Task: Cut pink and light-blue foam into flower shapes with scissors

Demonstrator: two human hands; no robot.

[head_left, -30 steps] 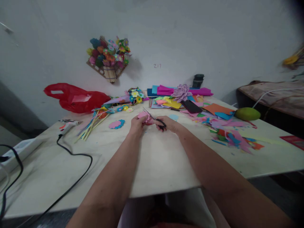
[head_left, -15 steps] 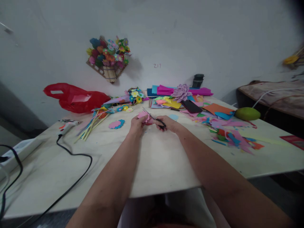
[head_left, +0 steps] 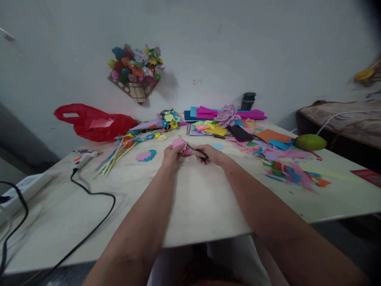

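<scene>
My left hand (head_left: 172, 156) pinches a pink scallop-edged paper or foam piece (head_left: 179, 144) above the middle of the table. Black-handled scissors (head_left: 201, 154) are gripped in my right hand (head_left: 210, 154), their blades pointing up and left along the right side of the pink piece. Whether the blades touch its edge is too small to tell. On the table left of my hands lie scalloped cut-outs, a pink one (head_left: 144, 156) overlapping a blue one (head_left: 152, 154). A pale blue disc (head_left: 217, 146) rests just beyond my right hand.
Left stand a glue gun (head_left: 85, 159) with a black cord, a white power strip (head_left: 26, 190), and a red plastic bag (head_left: 98, 123). Coloured scraps (head_left: 297, 172), a green mango-like fruit (head_left: 310, 142) and a dark phone-like slab (head_left: 239, 133) lie right. Finished flowers (head_left: 170, 119) sit behind.
The pink piece has turned or tilted slightly in my left hand beside the scissor blades. Otherwise both hands and the table's contents look the same.
</scene>
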